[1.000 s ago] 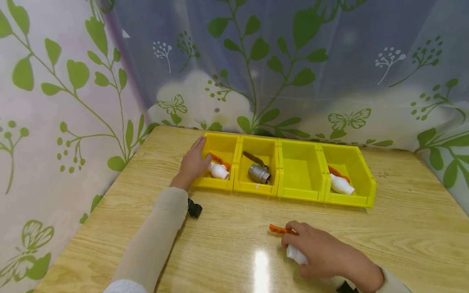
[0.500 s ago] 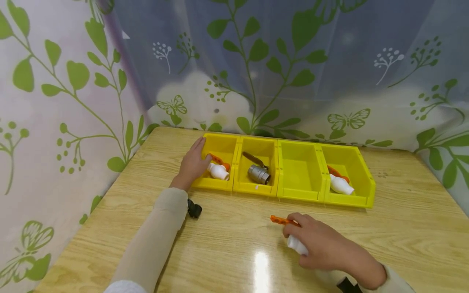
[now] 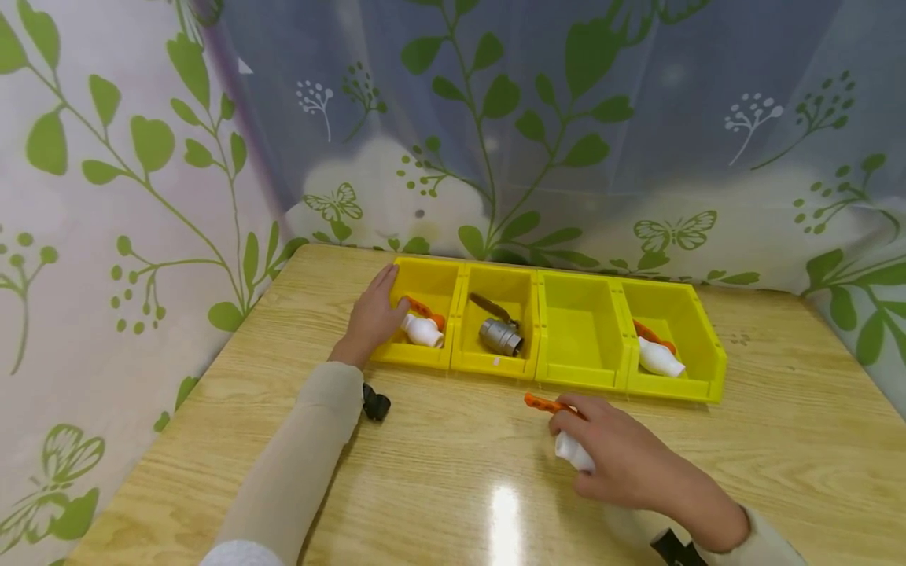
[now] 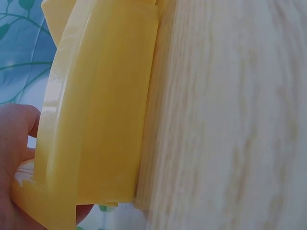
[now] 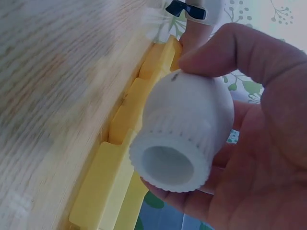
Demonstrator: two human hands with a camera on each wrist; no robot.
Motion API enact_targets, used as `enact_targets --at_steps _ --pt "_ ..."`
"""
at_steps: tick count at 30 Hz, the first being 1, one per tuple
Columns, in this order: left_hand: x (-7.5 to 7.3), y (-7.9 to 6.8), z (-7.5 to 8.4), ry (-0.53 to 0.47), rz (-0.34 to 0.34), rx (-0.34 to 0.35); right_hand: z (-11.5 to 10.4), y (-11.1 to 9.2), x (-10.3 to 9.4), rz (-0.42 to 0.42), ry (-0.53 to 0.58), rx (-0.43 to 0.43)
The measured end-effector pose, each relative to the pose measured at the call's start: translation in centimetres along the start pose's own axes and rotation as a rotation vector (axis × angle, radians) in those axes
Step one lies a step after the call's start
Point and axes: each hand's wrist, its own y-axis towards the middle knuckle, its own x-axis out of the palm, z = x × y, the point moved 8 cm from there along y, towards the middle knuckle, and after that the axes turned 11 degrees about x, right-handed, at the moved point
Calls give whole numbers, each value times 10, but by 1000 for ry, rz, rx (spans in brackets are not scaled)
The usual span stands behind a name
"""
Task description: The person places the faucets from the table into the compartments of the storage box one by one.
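Note:
My right hand grips a white plastic ball valve with an orange lever handle, above the table in front of the bins. The valve's ribbed open end faces the right wrist camera. My left hand holds the side wall of the leftmost yellow bin, thumb over the rim. That bin contains a white valve with an orange handle. A metal ball valve with a brown lever lies in the second bin. In the rightmost bin rests another white valve with an orange handle.
Several yellow bins stand joined in a row on the wooden table. The third bin shows a bare floor. Behind the table hangs a leaf-patterned cloth. A black strap piece sits at the left wrist.
My right hand has moved forward, nearer the bins, carrying the white ball valve. The left hand has stayed on the leftmost bin.

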Motion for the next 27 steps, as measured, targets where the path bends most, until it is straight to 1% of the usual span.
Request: enact_targets --at_steps 9,14,18,27 --pt "0 1 0 7 -1 2 7 6 -4 28 -8 30" --pt "-2 1 1 14 8 11 12 8 -5 11 -7 47" --pt "-2 1 2 8 7 14 15 9 -4 7 -19 51" --pt "0 0 0 -2 1 -3 18 12 -6 44 -43 38"
